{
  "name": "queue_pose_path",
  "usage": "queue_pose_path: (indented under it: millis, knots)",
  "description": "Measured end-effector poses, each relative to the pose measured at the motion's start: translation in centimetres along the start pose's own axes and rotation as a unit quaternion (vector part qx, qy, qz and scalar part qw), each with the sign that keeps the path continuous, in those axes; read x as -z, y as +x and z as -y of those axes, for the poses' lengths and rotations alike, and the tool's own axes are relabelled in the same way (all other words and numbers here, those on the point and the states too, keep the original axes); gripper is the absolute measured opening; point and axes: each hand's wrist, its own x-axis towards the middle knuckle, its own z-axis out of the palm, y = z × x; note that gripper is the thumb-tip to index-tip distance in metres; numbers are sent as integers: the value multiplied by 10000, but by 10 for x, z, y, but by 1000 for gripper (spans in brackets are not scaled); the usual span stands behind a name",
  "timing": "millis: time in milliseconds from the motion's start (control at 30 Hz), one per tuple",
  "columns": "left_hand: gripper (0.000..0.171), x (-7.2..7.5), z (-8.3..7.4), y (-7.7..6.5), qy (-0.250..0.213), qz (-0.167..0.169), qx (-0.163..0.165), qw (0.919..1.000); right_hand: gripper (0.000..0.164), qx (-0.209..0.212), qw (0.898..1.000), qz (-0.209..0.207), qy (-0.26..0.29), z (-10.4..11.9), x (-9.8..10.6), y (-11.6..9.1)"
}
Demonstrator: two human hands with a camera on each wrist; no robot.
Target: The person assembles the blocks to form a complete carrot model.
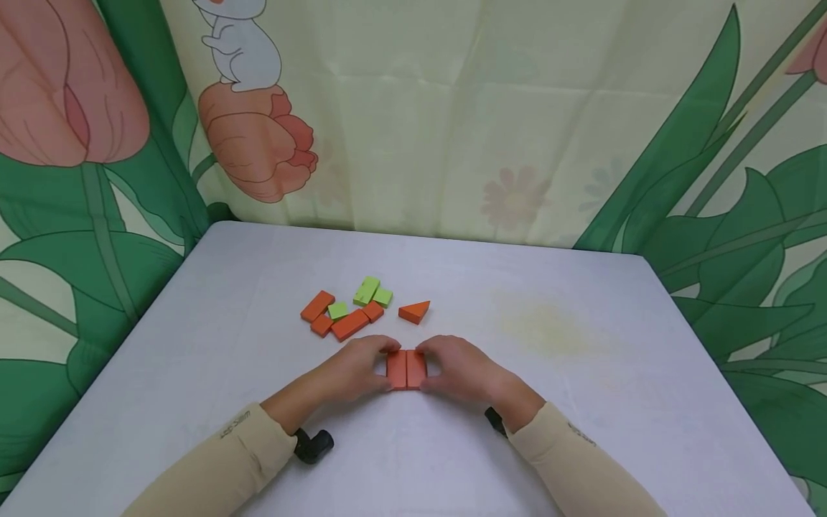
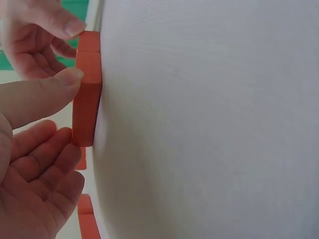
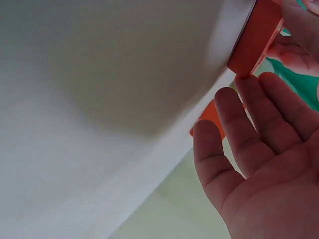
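Note:
Two flat orange-red rectangular blocks lie side by side on the table in the head view, their long edges touching. My left hand pinches the left block between thumb and fingers at its near and far ends. On the other side, my right hand holds the right block in the same way. The left wrist view shows the left block from its edge, with the thumb on its near end. In the right wrist view an orange block appears at the top, by the fingertips; the other fingers are spread.
Beyond the hands lies a loose group of blocks: several orange ones, such as a long block, and green ones, such as a green block. An orange triangular block lies to their right. A white cloth covers the table.

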Motion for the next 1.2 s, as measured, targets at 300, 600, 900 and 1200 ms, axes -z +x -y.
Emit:
queue_pose_path:
  millis: [300, 600, 900, 1200]
  knots:
    - [58, -4, -5, 4, 69, -18, 57, 10000, 50, -53, 9998, -127, 141, -9, -2, -1]
    - [65, 8, 1, -3, 365, -153, -167, 9991, 52, -159, 9999, -59, 28, -6, -1, -1]
    - [62, 49, 33, -12, 535, -743, 420, 9949, 52, -221, 9997, -44, 6, -5, -1, -1]
    - [60, 56, 46, -9, 517, -673, 425, 9955, 52, -297, 9995, -31, 116, -5, -3, -2]
